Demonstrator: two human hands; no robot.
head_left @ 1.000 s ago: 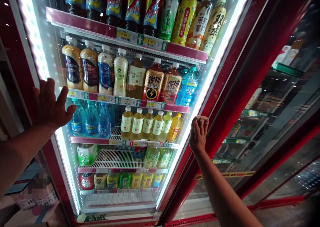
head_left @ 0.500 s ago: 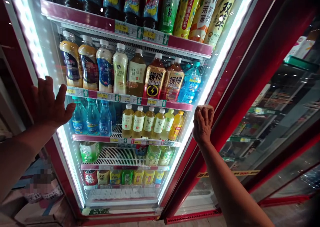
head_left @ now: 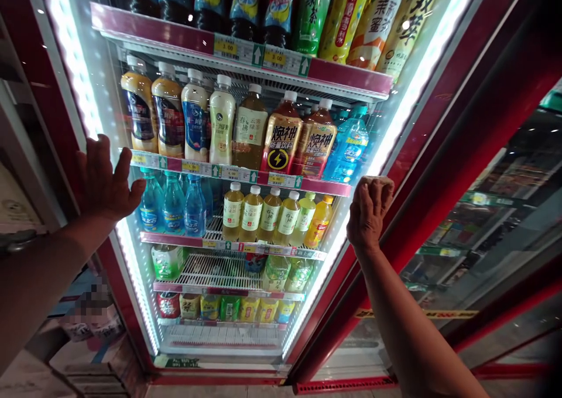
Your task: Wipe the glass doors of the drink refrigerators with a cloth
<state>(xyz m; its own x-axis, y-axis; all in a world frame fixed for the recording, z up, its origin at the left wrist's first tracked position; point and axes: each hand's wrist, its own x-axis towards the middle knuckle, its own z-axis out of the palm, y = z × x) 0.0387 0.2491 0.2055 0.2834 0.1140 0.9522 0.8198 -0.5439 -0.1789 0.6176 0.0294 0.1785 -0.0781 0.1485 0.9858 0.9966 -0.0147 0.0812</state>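
Dim shop here, and the lit cooler [head_left: 246, 351] fills the view, its shelves packed with bottles [head_left: 259, 213]. Watch the cloth [head_left: 378, 180]: a pale wad, pressed against the right edge of the glass door [head_left: 109, 82], right where the light strip [head_left: 413, 93] meets the red frame [head_left: 443, 152]. The right hand [head_left: 367, 213] has its fingers [head_left: 373, 196] curled tight over it now. A second ago they lay straighter, and lower against the shelves. So the cloth has crept up that edge, now level with the shelf above the yellow bottles. My guess is the wipe is running upward, with plenty of glass above still to cover. On the other side the left hand [head_left: 103, 178] hasn't budged: palm flat on the glass at the left light strip, fingers [head_left: 94, 152] spread wide, holding nothing.
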